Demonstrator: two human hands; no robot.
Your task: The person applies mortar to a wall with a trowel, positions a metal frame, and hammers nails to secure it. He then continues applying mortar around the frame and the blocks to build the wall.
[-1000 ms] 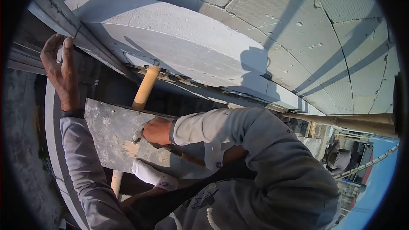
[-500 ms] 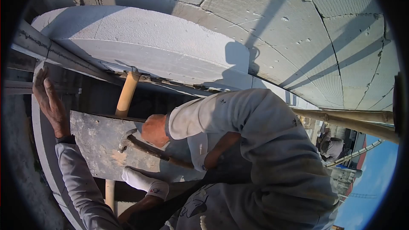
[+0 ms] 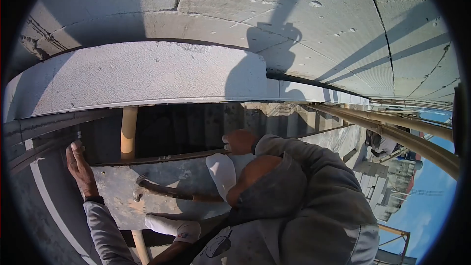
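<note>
My left hand (image 3: 82, 171) is open, its fingers stretched up at the left end of a grey board (image 3: 115, 179), beside a pale upright edge (image 3: 51, 194). The fingers of my right hand (image 3: 240, 142) are curled at the board's far edge; whatever may be in them is hidden. A claw hammer (image 3: 169, 191) with a worn wooden handle lies on the board, with neither hand on it. Two feet in white socks rest on the board: one foot (image 3: 222, 174) near my right hand, the other foot (image 3: 171, 226) at the near edge.
Beyond the board is a dark gap with a yellow pole (image 3: 128, 135) across it. White blocks (image 3: 147, 76) form a ledge along a block wall (image 3: 230, 0). Bamboo poles (image 3: 417, 147) run at the right. A pipe (image 3: 54, 120) lies at the left.
My right hand has moved from beside the hammer to the board's far edge. My left hand stays at the left end. The view has shifted, showing more of the dark gap.
</note>
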